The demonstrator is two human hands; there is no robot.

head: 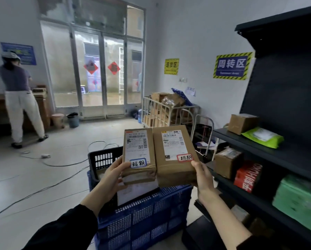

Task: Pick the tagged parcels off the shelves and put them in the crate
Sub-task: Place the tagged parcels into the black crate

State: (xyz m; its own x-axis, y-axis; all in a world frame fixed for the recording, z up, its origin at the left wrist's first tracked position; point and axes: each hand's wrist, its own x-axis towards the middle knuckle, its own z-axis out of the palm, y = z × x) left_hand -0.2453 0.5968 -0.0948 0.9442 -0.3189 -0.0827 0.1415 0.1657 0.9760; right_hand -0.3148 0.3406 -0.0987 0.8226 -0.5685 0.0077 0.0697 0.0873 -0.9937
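Observation:
Two brown cardboard parcels are held up side by side above the blue crate [143, 221]. My left hand [113, 175] grips the left parcel [139, 156], which carries a blue-bordered handwritten tag near its bottom. My right hand [203, 175] grips the right parcel [174, 159], whose tag has a red border. Both show white shipping labels. Inside the crate lies a white-labelled packet [136, 193], partly hidden by the parcels. A black crate [104, 161] sits behind the blue one.
Dark shelves [270, 152] on the right hold brown boxes [243, 123], a green packet [262, 137], a red box [248, 175] and a green parcel [298, 201]. A metal cage cart [167, 112] of boxes stands behind. Cables [48, 163] cross the floor. A person [19, 98] stands at far left.

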